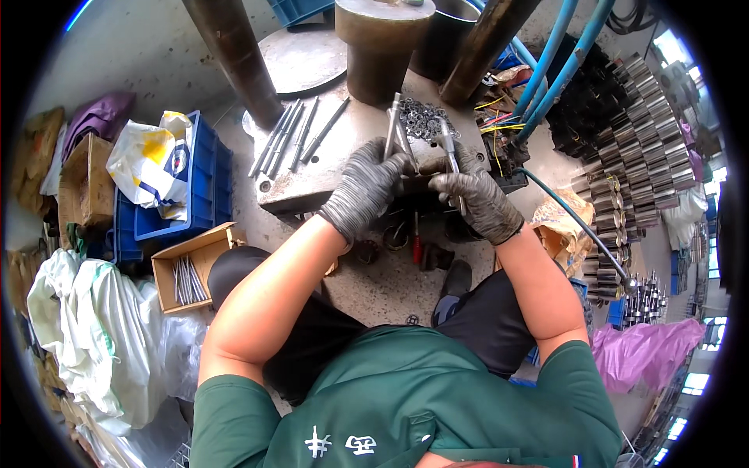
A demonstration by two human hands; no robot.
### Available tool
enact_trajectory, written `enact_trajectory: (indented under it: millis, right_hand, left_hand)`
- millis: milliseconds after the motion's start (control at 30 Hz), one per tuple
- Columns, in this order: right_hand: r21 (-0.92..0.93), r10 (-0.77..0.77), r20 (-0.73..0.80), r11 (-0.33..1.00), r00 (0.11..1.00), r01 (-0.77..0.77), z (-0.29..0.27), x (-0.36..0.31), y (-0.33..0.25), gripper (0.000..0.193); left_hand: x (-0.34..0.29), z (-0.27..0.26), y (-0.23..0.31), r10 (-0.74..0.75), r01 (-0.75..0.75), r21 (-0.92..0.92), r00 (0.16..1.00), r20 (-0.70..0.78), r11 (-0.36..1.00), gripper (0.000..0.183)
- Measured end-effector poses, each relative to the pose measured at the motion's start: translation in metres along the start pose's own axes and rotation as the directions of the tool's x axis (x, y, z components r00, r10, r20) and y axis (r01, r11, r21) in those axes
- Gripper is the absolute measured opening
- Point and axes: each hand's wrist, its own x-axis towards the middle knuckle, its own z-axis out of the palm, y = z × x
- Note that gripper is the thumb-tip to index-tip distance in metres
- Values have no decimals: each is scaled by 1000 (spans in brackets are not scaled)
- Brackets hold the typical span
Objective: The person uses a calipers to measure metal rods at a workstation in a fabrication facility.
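Observation:
My left hand (365, 186), in a grey work glove, is closed around a slim metal rod (392, 125) that stands up from the fingers. A second thin rod (403, 139) slants beside it, close to the same fingertips. My right hand (480, 199), gloved alike, pinches a stepped metal rod (450, 156), tilted with its thicker end away from me. Both hands are over the front edge of a metal machine table (328, 175). Just beyond them lies a heap of small dark metal rings or clips (421, 121). Several loose rods (296, 134) rest on the table's left side.
Thick steel columns (238, 66) and a central round ram (382, 47) rise behind the table. Blue crates (204, 175) and a cardboard box of rods (168, 285) sit left. Blue hoses (558, 70) and stacked metal cylinders (644, 140) are right. White sacks (97, 331) lie lower left.

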Motion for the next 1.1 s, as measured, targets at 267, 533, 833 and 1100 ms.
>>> enact_trajectory:
  millis: [267,533,833,1100]
  right_hand:
    - [-897,-594,288,107,751,429,5,-6,0,71]
    - [-897,-610,330,36,720,441,12,-6,-2,63]
    - [-904,-584,344,6,735,428,11,-7,-1,63]
    - [-916,-580,343,-32,739,400,16,-7,-3,62]
  left_hand:
    - [3,-22,9,-191,145,-417,979,-71,897,10]
    - [4,-20,3,-199,130,-437,973,-115,890,14]
    - [2,-20,2,-171,130,-382,982,-77,915,12]
    - [-1,-18,3,-149,100,-409,985,-90,907,20]
